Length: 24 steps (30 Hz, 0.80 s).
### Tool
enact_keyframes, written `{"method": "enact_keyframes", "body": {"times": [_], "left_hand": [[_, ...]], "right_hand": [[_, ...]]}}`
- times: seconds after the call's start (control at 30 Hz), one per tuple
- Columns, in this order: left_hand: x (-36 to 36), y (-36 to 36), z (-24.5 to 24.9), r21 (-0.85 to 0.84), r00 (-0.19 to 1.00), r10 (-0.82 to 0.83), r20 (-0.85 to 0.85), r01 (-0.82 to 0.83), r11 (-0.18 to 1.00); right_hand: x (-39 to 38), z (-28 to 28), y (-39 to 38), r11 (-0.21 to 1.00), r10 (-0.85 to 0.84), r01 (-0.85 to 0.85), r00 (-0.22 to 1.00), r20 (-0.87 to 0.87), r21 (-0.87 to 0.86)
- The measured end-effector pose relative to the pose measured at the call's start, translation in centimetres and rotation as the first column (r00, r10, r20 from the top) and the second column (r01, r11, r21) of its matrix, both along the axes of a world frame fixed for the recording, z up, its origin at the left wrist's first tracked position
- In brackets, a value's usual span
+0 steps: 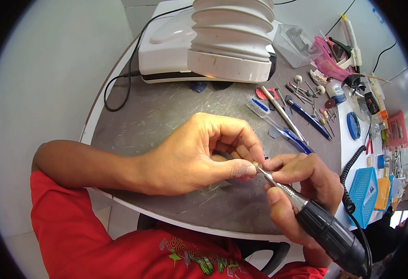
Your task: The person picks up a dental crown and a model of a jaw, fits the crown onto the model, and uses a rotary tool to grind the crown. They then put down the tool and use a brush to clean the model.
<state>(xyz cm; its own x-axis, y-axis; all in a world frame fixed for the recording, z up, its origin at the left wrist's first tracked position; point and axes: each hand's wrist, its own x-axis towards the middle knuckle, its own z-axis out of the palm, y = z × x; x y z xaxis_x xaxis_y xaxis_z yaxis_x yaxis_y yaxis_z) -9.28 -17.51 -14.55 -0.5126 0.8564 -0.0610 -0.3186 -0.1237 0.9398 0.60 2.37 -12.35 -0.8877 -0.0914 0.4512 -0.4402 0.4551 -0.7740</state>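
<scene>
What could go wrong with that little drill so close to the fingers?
The rotary handpiece in the right hand works just where the left hand pinches a small piece; a slip might nick a fingertip. The tiny piece could also fly off. The coiled cord may snag on the blue basket.

Hood (232, 37): white, ribbed in bands. Take it as your landmark.
Below the hood, your table top (167, 111): grey-brown with pale scratches.
Left of the hood, cable (120, 79): black.
Right of the hood, tray (327, 60): pink.
Below-right of the hood: toothbrush (260, 107) with blue-and-white bristles; pen (306, 116) dark blue.
Further below-right: your handpiece (325, 228), black grip and silver nose; small piece (255, 164) pale yellowish; coiled cord (350, 172) black; mesh basket (363, 190) bright blue.
Farthest below the hood, your shirt (73, 232): red with a green-and-yellow print.
</scene>
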Motion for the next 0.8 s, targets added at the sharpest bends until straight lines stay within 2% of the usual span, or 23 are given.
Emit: {"method": "enact_keyframes", "body": {"times": [0.8], "left_hand": [[0.02,0.02,-0.03,-0.010,1.000,0.006,0.009,-0.006,1.000]], "right_hand": [[-0.21,-0.05,-0.03,1.000,0.003,-0.002,1.000,0.009,-0.012]]}}
